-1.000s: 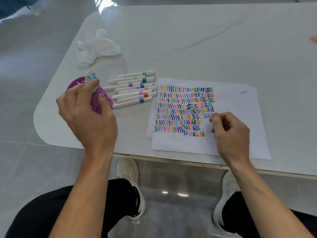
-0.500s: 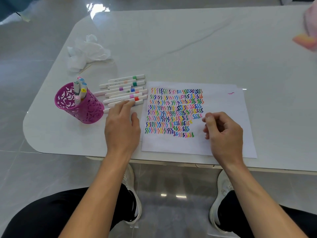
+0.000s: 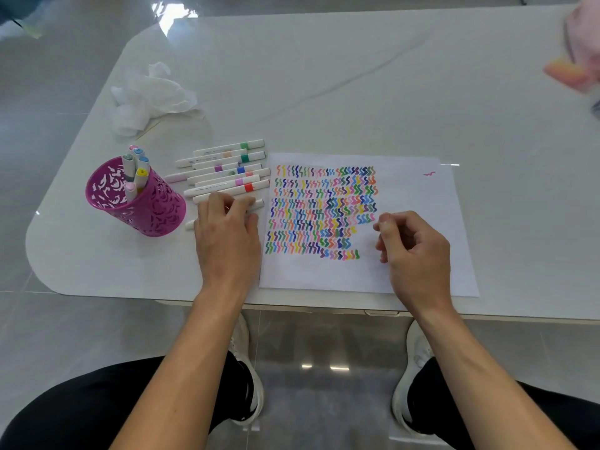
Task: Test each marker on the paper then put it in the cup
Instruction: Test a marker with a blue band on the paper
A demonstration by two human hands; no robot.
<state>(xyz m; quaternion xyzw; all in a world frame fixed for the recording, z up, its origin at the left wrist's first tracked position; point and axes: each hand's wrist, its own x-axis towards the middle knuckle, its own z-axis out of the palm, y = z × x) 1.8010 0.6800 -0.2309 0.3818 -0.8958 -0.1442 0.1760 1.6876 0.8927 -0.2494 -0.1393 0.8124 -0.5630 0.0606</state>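
A purple perforated cup (image 3: 156, 209) stands at the left of the white table, with several capped markers (image 3: 136, 170) upright in it. A row of white markers (image 3: 227, 167) with coloured bands lies between the cup and the paper (image 3: 412, 190). The paper is covered with rows of coloured squiggles. My left hand (image 3: 227, 241) lies over the nearest marker (image 3: 258, 204) of the row, fingers curled over it and thumb under it. My right hand (image 3: 415, 251) rests on the paper, loosely curled and holding nothing.
A crumpled white tissue (image 3: 149, 99) lies behind the cup. A blurred pink and orange object (image 3: 571, 73) is at the far right edge. The table's front edge (image 3: 324, 306) runs just below my wrists, with my knees and shoes under it.
My left hand left the cup, crossed to the row of markers and closed its fingers on the nearest one. My right hand stayed curled on the paper.
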